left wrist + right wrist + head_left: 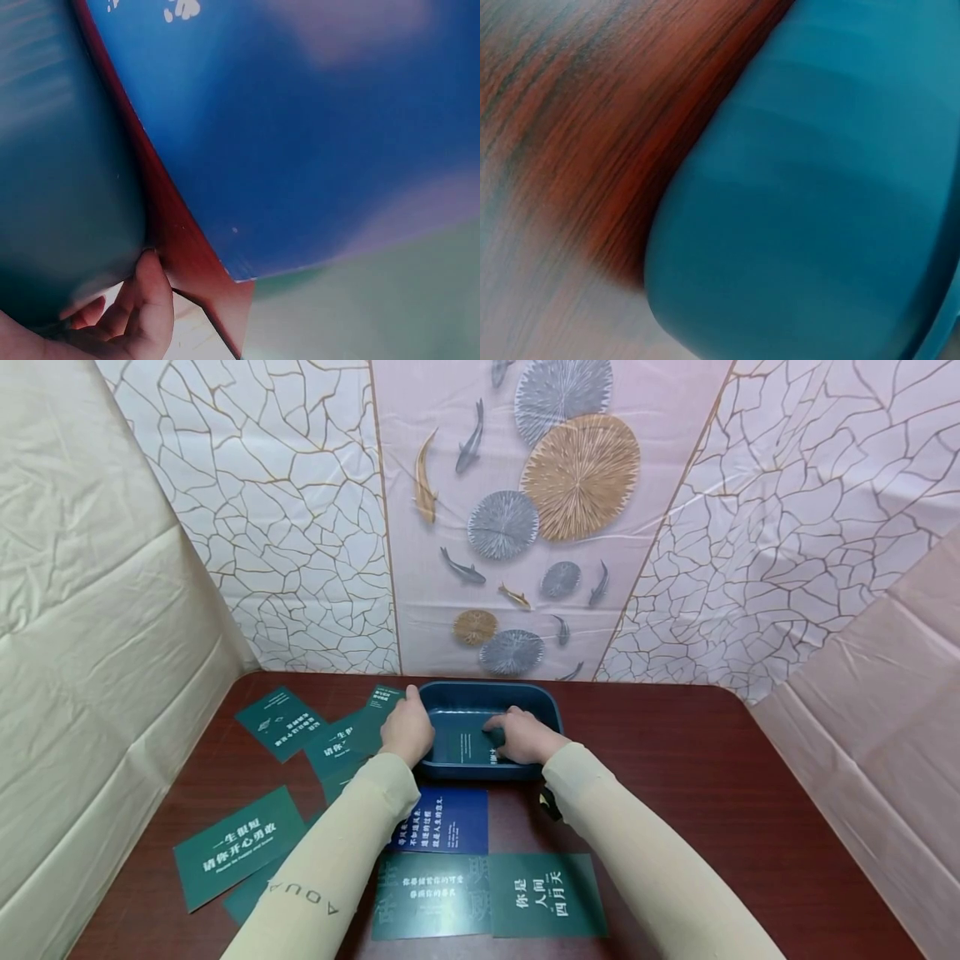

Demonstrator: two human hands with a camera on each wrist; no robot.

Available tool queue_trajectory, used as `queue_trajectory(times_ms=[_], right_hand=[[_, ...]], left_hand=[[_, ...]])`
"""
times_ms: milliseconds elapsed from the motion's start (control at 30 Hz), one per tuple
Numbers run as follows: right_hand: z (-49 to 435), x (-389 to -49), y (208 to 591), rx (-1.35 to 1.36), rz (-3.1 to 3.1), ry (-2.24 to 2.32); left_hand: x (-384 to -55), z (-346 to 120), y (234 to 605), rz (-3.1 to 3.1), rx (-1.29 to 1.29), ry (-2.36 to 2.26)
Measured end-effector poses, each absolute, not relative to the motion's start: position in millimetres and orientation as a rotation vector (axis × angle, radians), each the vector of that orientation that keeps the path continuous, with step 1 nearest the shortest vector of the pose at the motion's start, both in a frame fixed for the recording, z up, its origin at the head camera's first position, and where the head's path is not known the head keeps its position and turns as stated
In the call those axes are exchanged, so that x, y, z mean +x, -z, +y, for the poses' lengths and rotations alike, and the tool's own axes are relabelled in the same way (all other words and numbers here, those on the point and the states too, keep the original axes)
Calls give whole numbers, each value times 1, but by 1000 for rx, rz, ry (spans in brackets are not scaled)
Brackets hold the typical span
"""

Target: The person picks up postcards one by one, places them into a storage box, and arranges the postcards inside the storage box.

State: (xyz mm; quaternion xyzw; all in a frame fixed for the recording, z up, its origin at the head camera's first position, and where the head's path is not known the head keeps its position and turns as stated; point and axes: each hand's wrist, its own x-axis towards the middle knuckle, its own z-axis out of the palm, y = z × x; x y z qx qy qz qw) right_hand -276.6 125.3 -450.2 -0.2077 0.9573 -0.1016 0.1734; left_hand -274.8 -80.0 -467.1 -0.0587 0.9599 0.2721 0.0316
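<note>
A dark blue rectangular tray (pixel 450 771) with rounded corners stands near the table's back edge. My left hand (pixel 407 727) grips its left side; in the left wrist view those fingers (pixel 154 300) curl against the tray's outer wall. Over the tray's right front rim, my right hand (pixel 521 737) reaches inside, index finger stretched toward a dark green printed card (pixel 468 746) lying there. Thumb and index are at the card's right end; whether they pinch it I cannot tell. The right wrist view shows just the tray's outside wall (pixel 802 202) and table.
Several green cards lie at left, including a tilted one (pixel 238 846) and one at the back (pixel 281 722). A blue card (pixel 457 822) lies before the tray, with two green cards (pixel 431 897) side by side nearer me. Patterned cloth (pixel 495 527) hangs behind the reddish-brown table (pixel 712 793).
</note>
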Motion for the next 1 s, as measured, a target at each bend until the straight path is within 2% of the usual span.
queue_trajectory(times_ms=[467,1000], right_hand=[[136,-273,446,-566,2761,461],[164,-206,412,-687,2921,638]], left_hand=[[-276,-81,468,2944,-171,-836],[-275,-80,467,2948,-167,-849]])
